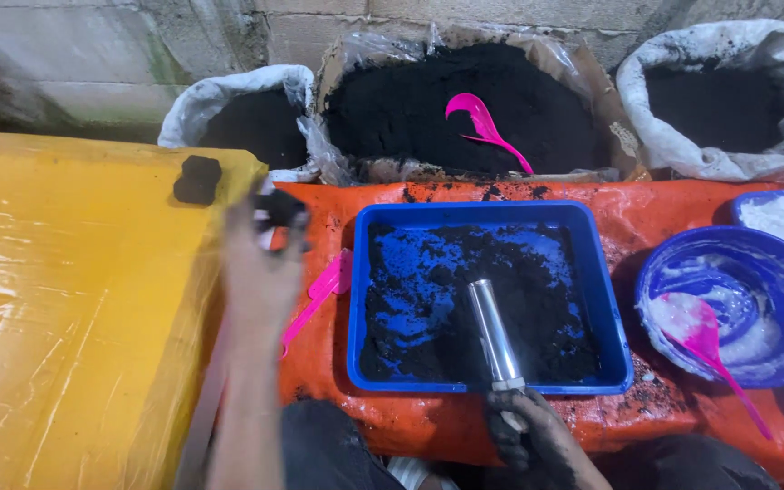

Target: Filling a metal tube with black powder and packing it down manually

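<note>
**Black puck out of the mould**

Blue tray is our landmark, on the orange surface. Left of it, the left hand pinches a black pressed block — looks crumbly, best held lightly by its sides. At the tray's near rim, the right hand wraps a stiff, slick-looking metal tube.

Near the left hand, the sheet was yellow and the lump black. Beyond the soot-black right hand, the tube was silver, the tray blue, the scoop pink, the cloth orange.
</note>
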